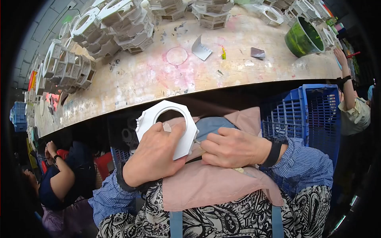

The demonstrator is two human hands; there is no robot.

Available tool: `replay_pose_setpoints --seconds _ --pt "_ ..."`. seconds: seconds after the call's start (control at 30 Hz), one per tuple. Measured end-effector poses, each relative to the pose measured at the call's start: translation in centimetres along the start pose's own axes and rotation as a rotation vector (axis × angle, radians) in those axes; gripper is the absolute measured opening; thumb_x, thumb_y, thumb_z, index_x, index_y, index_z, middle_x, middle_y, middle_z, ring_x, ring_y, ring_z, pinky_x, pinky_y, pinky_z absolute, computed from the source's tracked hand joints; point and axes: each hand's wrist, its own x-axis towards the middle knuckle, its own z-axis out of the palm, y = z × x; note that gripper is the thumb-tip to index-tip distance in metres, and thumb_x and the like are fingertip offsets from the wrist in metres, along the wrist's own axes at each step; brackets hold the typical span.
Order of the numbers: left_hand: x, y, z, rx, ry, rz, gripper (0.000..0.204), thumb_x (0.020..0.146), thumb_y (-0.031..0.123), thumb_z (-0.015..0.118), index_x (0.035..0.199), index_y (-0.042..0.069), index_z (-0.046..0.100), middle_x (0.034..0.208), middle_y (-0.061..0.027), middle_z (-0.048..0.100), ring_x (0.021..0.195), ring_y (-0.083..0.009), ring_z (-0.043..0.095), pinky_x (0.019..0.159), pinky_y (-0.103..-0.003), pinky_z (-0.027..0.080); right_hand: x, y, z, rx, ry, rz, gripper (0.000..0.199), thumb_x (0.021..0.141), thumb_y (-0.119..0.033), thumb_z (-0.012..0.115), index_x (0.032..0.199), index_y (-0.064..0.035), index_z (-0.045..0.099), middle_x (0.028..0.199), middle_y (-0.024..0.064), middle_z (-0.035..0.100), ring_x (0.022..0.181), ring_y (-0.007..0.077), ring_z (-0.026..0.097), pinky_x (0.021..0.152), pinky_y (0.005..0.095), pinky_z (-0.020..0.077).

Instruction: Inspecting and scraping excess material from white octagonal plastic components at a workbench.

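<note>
Above my lap, my left hand (152, 152) grips a white octagonal frame (147, 121) with a large round opening, tilted toward me. The thumb and fingers close around its near side, and small raised bits show along its outer edge. Just right of the frame, my right hand (236, 147) is closed, fingers curled in close to the frame's right edge. Whatever lies inside those fingers is hidden. Beneath both hands, a pink cloth (214, 188) covers my lap, with a blue patch (214, 126) beyond them.
Stacked grey-white frames (123, 29) crowd the far left of the worktable (139, 85). A green-stained tub (303, 37), folded card (201, 48) and sandpaper-like scrap (258, 53) lie farther right. A blue crate (303, 115) stands right of my lap. People sit at both sides.
</note>
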Motion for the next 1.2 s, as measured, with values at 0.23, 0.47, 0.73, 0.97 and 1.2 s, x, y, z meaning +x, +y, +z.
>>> replay_pose_setpoints --seconds 0.23,0.47,0.73,0.97,1.2 --pt "0.0 0.5 -0.3 0.011 0.000 -0.033 0.064 0.063 0.018 0.076 0.118 -0.003 0.053 0.074 -0.0175 0.060 0.067 -0.0324 0.051 0.063 -0.039 0.042 -0.1 0.3 0.1 -0.007 -0.007 0.048 0.016 0.079 -0.026 0.065 0.074 -0.0145 0.055 0.074 -0.0015 0.049 0.069 0.0127 0.052 0.056 0.0274 0.0364" --pt "-0.5 0.3 -0.8 -0.037 -0.021 -0.020 0.058 0.066 0.019 0.075 0.114 -0.003 0.050 0.065 -0.0197 0.059 0.063 -0.0376 0.054 0.060 -0.043 0.043 0.1 -0.5 0.6 0.030 0.055 0.062 0.013 0.077 -0.022 0.056 0.068 -0.0140 0.050 0.072 -0.0003 0.046 0.070 0.0132 0.052 0.055 0.0274 0.0363" --pt "-1.5 -0.4 -1.8 -0.100 -0.182 -0.023 0.055 0.067 0.022 0.075 0.110 -0.004 0.052 0.071 -0.0217 0.059 0.069 -0.0390 0.056 0.063 -0.045 0.044 0.1 -0.9 1.2 0.047 0.039 0.049 0.012 0.077 -0.022 0.056 0.069 -0.0136 0.050 0.073 -0.0003 0.048 0.071 0.0131 0.053 0.055 0.0277 0.0369" --pt "-1.8 -0.5 -0.4 -0.092 -0.058 -0.032 0.051 0.068 0.020 0.074 0.106 -0.003 0.051 0.072 -0.0219 0.059 0.071 -0.0392 0.054 0.066 -0.044 0.042 0.7 -1.2 1.1 0.163 0.018 -0.061 0.009 0.078 -0.024 0.061 0.081 -0.0165 0.058 0.081 -0.0010 0.053 0.072 0.0134 0.052 0.056 0.0267 0.0372" --pt "-1.7 -0.5 0.0 -0.060 -0.049 -0.012 0.050 0.066 0.018 0.074 0.105 -0.003 0.051 0.070 -0.0203 0.058 0.069 -0.0369 0.052 0.067 -0.041 0.041 0.5 -1.1 1.5 0.141 0.077 0.006 0.011 0.078 -0.025 0.062 0.078 -0.0161 0.056 0.080 -0.0014 0.052 0.071 0.0139 0.051 0.056 0.0271 0.0372"
